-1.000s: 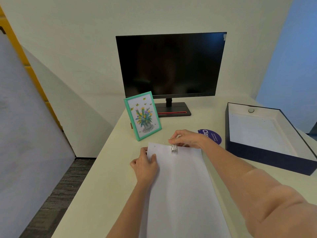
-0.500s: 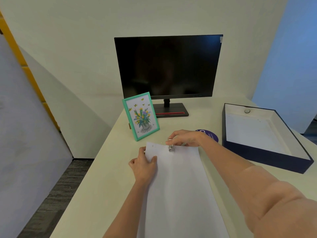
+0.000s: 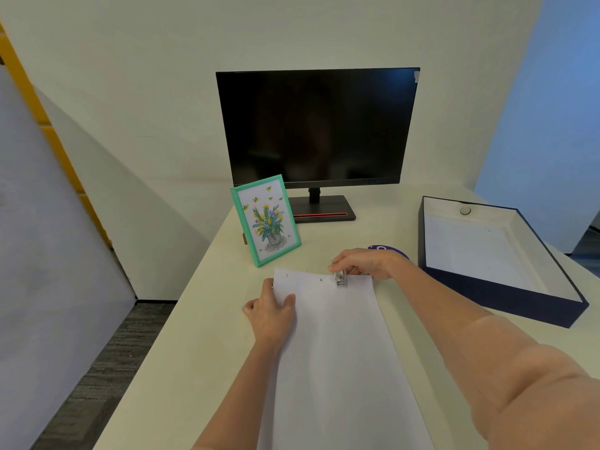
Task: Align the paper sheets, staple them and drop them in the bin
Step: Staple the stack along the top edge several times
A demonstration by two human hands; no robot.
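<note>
Slightly rightward along the far edge of the paper sheets (image 3: 337, 352), the small clear stapler (image 3: 340, 278) has shifted since half a second ago. The left hand (image 3: 271, 315) holds their far-left corner, thumb on top, fingers curled at the edge. The sheets lie flat, reaching to the near edge of the surface (image 3: 194, 336). The right hand (image 3: 367, 263) has its fingers wrapped round the stapler. Thin and floppy, the stack probably fans easily, so pinch it at the stapled far edge. The bin (image 3: 487, 287) waits at the right edge.

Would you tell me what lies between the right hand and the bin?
In the head view, a purple disc, partly hidden by the right hand, lies there, short of the bin.
</note>
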